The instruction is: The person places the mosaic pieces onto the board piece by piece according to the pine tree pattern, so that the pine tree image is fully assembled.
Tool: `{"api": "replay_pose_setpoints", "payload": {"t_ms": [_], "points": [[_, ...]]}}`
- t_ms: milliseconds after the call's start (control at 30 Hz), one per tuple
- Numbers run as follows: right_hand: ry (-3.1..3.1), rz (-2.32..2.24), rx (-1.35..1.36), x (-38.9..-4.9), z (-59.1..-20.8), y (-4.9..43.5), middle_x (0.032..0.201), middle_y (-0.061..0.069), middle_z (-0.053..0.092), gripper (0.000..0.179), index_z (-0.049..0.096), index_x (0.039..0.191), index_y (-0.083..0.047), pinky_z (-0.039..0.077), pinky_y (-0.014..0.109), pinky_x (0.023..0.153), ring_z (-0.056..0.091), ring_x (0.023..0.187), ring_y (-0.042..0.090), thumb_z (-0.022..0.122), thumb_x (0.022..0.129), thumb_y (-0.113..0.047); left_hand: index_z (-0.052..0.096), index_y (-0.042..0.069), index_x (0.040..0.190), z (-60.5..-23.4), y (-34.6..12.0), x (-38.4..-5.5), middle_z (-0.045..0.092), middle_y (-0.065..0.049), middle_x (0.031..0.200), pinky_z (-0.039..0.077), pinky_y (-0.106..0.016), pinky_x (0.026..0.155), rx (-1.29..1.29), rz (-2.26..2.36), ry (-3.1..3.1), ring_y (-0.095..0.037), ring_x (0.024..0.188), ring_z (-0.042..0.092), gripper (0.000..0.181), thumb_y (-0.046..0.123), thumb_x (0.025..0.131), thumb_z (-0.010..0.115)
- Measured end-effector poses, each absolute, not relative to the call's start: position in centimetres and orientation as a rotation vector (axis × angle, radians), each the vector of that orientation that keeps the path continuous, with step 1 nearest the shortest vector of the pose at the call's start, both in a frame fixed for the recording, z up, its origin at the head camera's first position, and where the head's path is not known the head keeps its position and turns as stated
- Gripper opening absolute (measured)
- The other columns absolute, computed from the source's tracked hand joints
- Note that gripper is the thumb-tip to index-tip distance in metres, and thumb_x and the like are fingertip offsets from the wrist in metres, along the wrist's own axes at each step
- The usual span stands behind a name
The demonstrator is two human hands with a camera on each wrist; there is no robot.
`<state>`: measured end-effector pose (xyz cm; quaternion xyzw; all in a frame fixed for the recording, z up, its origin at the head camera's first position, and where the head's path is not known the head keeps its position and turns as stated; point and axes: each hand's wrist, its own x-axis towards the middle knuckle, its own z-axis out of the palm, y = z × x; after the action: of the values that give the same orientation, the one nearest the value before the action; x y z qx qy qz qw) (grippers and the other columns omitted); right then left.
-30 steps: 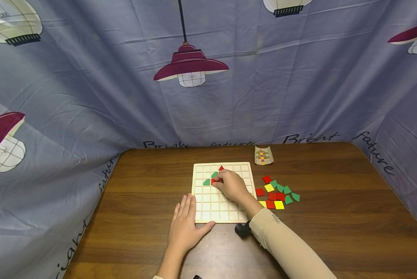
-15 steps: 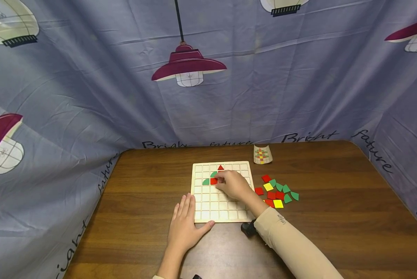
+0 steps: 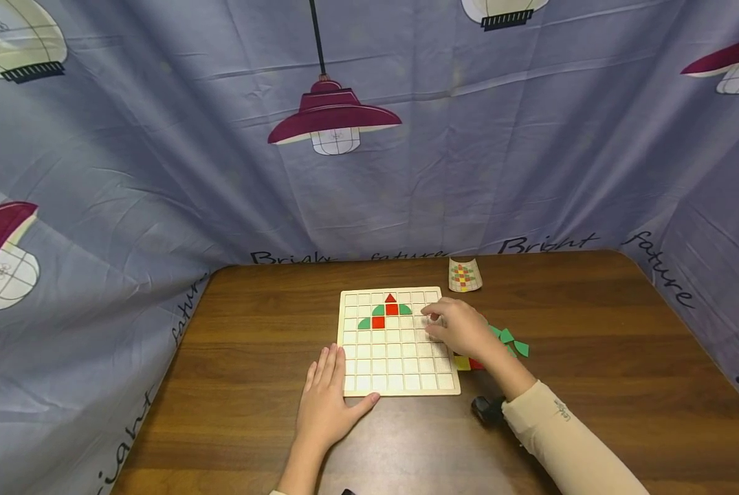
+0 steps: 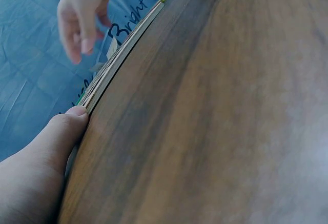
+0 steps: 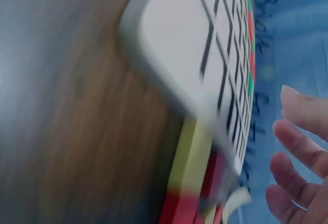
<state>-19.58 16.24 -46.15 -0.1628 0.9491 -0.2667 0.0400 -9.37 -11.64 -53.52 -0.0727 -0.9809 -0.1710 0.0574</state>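
Observation:
A pale wooden grid board [image 3: 394,364] lies on the brown table. On its upper rows sit a red triangle [image 3: 390,298], two red squares [image 3: 392,309] and several green quarter-round tiles [image 3: 365,323]. My left hand [image 3: 327,405] lies flat at the board's lower left corner, fingers along the left edge and thumb at the front edge. In the left wrist view the thumb [image 4: 56,137] touches that edge. Over the board's right side hovers my right hand [image 3: 462,330], thumb and fingers apart, with nothing between them. The right wrist view shows its fingers [image 5: 297,139] loosely bent.
Loose green tiles [image 3: 520,348], a yellow tile [image 3: 462,363] and red tiles [image 3: 477,365] lie right of the board, partly hidden under my right hand and forearm. A curled pattern card [image 3: 465,275] stands behind the board. A patterned curtain [image 3: 369,192] hangs past the table's back edge.
My right hand has drawn back to the right from the tiles, its fingers spreading apart. The upper red square and the right green tile now show uncovered. The left hand stays in place.

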Motion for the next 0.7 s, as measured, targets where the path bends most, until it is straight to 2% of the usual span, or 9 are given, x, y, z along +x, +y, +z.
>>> {"api": "replay_pose_setpoints", "payload": {"t_ms": [167, 333, 700], "points": [[2.931, -0.786, -0.466, -19.1, -46.4, 19.8, 0.107, 0.005, 0.067, 0.034, 0.069, 0.123, -0.011, 0.053, 0.039, 0.075, 0.062, 0.093, 0.02, 0.073, 0.09, -0.018, 0.03, 0.006, 0.156, -53.5, -11.6, -9.3, 0.025, -0.01, 0.165, 0.018, -0.045, 0.126, -0.222, -0.516, -2.971, -0.024, 0.154, 0.02, 0.11, 0.085, 0.081, 0.046], [2.94, -0.769, -0.412, -18.8, -46.8, 22.8, 0.106, 0.007, 0.067, 0.034, 0.07, 0.121, -0.008, 0.054, 0.047, 0.083, 0.062, 0.094, 0.024, 0.074, 0.089, -0.015, 0.029, 0.006, 0.156, -53.4, -11.6, -9.4, 0.024, -0.009, 0.165, 0.018, -0.045, 0.126, -0.22, -0.525, -2.975, -0.024, 0.154, 0.019, 0.11, 0.084, 0.081, 0.046], [2.92, -0.749, -0.388, -18.9, -48.2, 25.5, 0.1, 0.007, 0.065, 0.029, 0.073, 0.113, -0.007, 0.053, 0.044, 0.082, 0.057, 0.089, 0.022, 0.076, 0.087, -0.018, 0.029, 0.006, 0.156, -53.5, -11.7, -9.4, 0.024, -0.009, 0.165, 0.017, -0.044, 0.126, -0.22, -0.511, -2.982, -0.024, 0.154, 0.019, 0.11, 0.085, 0.081, 0.045]]}}
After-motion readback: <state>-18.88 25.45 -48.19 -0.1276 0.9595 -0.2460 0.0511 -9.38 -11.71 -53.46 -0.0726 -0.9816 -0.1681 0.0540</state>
